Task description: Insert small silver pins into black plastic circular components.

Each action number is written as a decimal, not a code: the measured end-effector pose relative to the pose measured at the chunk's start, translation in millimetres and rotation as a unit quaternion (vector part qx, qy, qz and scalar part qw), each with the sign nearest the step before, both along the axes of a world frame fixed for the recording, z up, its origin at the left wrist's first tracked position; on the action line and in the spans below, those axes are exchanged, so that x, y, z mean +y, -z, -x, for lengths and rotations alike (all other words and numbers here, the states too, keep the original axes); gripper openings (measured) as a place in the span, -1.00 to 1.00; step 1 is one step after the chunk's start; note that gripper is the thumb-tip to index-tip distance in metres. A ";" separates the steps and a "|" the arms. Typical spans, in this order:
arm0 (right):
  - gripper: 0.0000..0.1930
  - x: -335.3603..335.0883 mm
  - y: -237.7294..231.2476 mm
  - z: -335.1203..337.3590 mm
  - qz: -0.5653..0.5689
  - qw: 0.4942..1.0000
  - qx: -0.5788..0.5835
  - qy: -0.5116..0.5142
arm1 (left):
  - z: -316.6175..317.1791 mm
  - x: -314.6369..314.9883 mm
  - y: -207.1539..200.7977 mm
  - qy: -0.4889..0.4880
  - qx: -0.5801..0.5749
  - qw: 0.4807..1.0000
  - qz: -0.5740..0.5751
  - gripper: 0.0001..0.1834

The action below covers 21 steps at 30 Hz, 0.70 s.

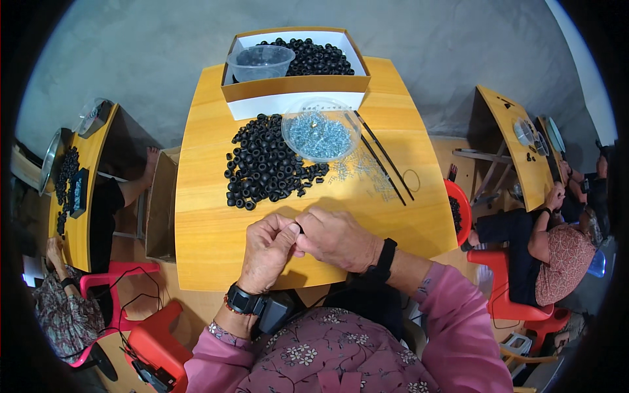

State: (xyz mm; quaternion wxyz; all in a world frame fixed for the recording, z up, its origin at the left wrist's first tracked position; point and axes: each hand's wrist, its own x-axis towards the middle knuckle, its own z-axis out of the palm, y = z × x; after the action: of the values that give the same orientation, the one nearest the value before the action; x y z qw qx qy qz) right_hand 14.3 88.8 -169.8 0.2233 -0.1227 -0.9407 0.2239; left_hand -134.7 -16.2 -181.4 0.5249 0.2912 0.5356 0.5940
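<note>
Near the table's front edge my two hands meet, fingertips together. My left hand (269, 249) is closed in a pinch, thumb against the forefinger. My right hand (337, 240) is closed too, its fingers curled in toward the left ones. Between them shows a sliver of a small black ring-shaped piece (300, 228), mostly covered by the fingers. Just beyond lies a heap of small black ring-shaped pieces (265, 160). A round clear plastic tub (286, 141) stands at its right, filled with small clear bluish pieces (321, 136).
At the back stands a brown-and-white box (295, 84) with more black pieces and a clear tub (246, 73). Two black sticks (383, 157), a thin ring (411, 180) and scattered clear bits (367, 171) lie right. A red basin (464, 213) is beside the table. People sit at both sides.
</note>
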 end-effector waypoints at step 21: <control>-0.75 0.2 -5.0 -2.5 -0.035 0.998 0.044 -0.004 | -0.5 -5.8 0.9 -0.005 -0.015 0.999 -0.044 -0.88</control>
State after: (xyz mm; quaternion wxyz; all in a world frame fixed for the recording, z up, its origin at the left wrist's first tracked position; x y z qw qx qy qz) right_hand 16.8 89.0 -164.8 0.2677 -0.1010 -0.9378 0.1966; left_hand -134.2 -22.0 -182.2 0.5161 0.3027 0.5025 0.6241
